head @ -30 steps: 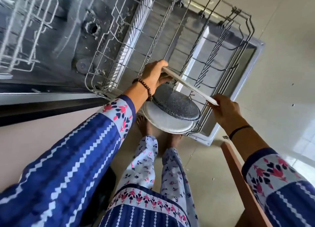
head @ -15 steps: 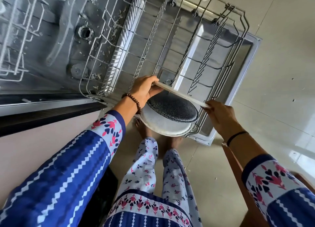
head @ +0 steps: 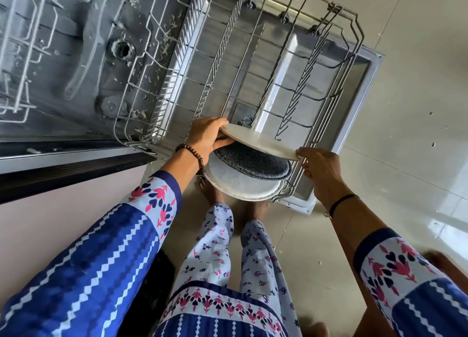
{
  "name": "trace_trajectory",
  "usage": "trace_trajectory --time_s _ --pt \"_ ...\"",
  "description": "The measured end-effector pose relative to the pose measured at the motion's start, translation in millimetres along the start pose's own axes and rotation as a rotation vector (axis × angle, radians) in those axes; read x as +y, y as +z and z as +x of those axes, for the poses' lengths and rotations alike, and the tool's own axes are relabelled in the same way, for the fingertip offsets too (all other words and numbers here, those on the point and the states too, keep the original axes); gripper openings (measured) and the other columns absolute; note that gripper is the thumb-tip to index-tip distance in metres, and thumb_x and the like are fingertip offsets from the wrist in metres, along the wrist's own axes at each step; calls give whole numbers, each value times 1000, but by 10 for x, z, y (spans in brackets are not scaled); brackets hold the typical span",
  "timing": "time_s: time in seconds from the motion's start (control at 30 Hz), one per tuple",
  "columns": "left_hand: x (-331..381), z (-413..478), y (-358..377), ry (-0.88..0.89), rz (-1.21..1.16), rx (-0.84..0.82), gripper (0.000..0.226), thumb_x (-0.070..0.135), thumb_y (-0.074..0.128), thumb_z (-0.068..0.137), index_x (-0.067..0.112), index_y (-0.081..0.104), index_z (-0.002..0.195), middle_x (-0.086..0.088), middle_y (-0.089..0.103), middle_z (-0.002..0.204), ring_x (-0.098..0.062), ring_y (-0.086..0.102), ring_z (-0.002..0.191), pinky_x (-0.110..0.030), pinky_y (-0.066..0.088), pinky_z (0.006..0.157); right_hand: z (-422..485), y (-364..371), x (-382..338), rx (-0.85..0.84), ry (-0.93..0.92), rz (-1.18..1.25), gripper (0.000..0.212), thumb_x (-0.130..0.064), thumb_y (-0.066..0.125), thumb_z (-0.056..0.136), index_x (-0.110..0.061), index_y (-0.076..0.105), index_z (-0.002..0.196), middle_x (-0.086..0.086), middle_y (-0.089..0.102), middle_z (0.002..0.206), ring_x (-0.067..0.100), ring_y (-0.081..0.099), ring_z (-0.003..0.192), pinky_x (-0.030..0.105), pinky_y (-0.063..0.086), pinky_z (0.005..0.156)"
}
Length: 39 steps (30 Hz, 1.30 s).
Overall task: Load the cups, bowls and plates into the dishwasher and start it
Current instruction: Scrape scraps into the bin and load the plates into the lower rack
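A cream plate (head: 258, 140) is held tilted over the lower rack's (head: 352, 65) near end, just above a dark speckled plate (head: 253, 164) and a white plate (head: 240, 187). Its left rim is pinched by the left hand (head: 205, 136), its right rim by the right hand's (head: 320, 169) curled fingers. It is judged stiff, breakable and smooth; opposite rims are best gripped.

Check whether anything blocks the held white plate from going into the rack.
Nothing visible does. The left hand and right hand hold the white plate over the lower rack, just beyond the standing dark plate; the tines past it are bare.
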<state>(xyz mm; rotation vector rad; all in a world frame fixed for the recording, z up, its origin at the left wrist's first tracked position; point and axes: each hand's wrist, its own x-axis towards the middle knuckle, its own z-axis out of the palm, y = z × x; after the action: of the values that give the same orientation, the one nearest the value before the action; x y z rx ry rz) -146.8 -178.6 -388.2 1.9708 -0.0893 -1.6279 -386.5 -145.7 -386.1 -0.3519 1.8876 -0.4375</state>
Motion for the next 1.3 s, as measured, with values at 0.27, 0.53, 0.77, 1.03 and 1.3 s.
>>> trace_trajectory --time_s 0.27,0.53,0.77,1.03,1.3 --pt "41 -138 13 146 393 169 7 22 64 89 17 68 86 2 63 68 -8 56 57 -15 42 39 -155 67 -97 -48 -165 -132 14 -17 67 81 -24 78 77 -8 72 82 11 55 74 28 43 69" --pt "177 -567 -112 251 426 175 25 30 66 75 12 76 90 -13 75 91 -37 70 88 -41 57 79 -590 216 -354 -137 -254 -146 13 -14 68 84 -16 77 93 5 76 99 14 61 76 26 46 63" --pt "317 -1376 -368 291 250 24 18 23 68 81 11 75 93 -2 64 69 -15 55 54 -21 43 48 -1393 383 -732 -285 -414 -190 7 -17 68 89 -16 75 93 6 76 94 12 64 76 22 49 58" --pt "438 -2476 -1015 346 48 7 13 13 64 92 4 71 99 -12 66 92 -17 57 71 -18 45 46 -2509 594 -1005 -486 -623 -382 10 -13 68 88 -20 73 85 -1 72 75 12 65 68 29 50 60" --pt "152 -3538 -1837 403 -127 200 11 18 60 93 15 71 90 -1 71 100 -16 67 93 -20 49 53 -3700 725 -924 -790 -738 -545 4 -26 72 91 -23 72 93 -3 75 87 14 71 82 26 55 71"
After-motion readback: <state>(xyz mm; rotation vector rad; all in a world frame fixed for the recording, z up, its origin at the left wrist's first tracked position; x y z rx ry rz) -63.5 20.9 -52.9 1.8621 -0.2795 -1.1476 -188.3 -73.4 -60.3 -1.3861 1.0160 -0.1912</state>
